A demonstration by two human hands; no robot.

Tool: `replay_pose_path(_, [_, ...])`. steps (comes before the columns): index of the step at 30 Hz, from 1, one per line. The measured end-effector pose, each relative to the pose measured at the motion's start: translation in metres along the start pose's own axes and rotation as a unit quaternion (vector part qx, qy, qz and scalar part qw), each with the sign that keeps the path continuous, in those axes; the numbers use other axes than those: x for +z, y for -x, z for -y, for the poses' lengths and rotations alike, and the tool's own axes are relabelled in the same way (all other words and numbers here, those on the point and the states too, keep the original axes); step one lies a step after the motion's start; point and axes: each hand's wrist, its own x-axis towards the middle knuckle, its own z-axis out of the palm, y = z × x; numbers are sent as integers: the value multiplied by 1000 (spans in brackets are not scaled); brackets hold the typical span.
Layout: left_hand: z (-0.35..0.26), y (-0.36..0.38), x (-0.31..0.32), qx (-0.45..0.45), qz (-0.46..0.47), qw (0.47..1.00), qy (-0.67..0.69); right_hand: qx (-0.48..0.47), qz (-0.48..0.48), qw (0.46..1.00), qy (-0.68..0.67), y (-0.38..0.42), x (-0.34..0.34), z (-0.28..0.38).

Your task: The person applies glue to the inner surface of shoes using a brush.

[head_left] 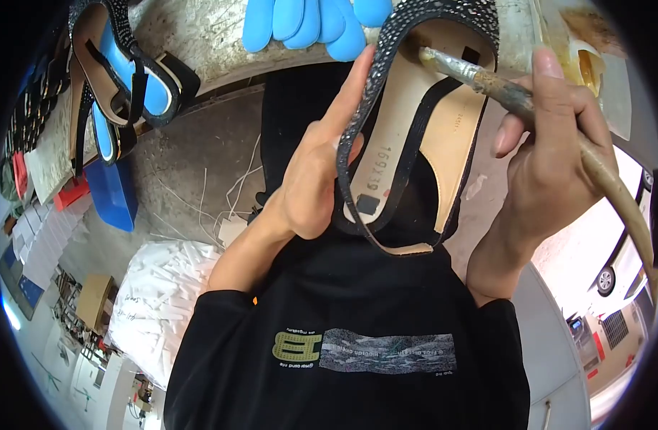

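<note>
A black sandal (392, 129) with a glittery upper and a pale insole marked with numbers is held at the upper middle, its toe end toward the workbench. My left hand (318, 168) is wrapped round the sandal's left side, with a finger stretched along the glittery edge. In my right hand (558, 143) is a long-handled brush (508, 93), gripped between thumb and fingers. The brush's tip lies inside the toe part of the sandal, on or just above the insole; exact contact cannot be told.
Blue padded pieces (304, 21) lie on the worn workbench (207, 43). Other black sandals with blue insoles (157, 86) stand at the upper left. Below them are a blue bin (110, 193) and a large bag of white pieces (164, 301). A yellowish container (589, 68) is at the upper right.
</note>
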Motion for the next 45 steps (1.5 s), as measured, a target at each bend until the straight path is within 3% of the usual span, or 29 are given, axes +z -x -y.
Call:
replay_pose_path(3, [4,-5,-1,-8,-25,999,20,50,2,998,-40,0,-2,1])
replay_pose_path(5, [16,-11,-11,114,1,991,-75,98,3,992,-78,2,-3,3])
replay_pose_path(7, [16,-11,-14,125,9,991,-46,105,9,991,-87,9,-3,11])
replay_pose_path(10, [-1,-9,-9,63,37,992,-98,121,14,987,-109,29,-9,27])
replay_pose_path(13, [-3,-9,-14,-22,16,998,-55,138,22,982,-123,41,-14,36])
replay_pose_path(15, [-2,-6,-16,-98,5,995,-10,84,97,984,-121,44,-20,36])
replay_pose_path(20, [-4,3,-12,-106,-4,994,-11,-68,266,955,-112,42,-40,31])
replay_pose_path(21, [-5,4,-11,-106,-5,994,-11,-70,267,955,-111,42,-41,31])
replay_pose_path(25, [-9,3,-6,-98,-8,995,-14,-222,233,947,-11,35,-41,26])
replay_pose_path(40, [-28,-14,10,-75,11,997,-33,-394,384,830,95,-25,-54,34])
replay_pose_path(43, [-14,-10,5,-10,41,999,8,-410,394,812,128,-48,-67,17])
replay_pose_path(45, [11,-8,0,186,-15,964,-191,-302,386,864,115,-71,-85,-20])
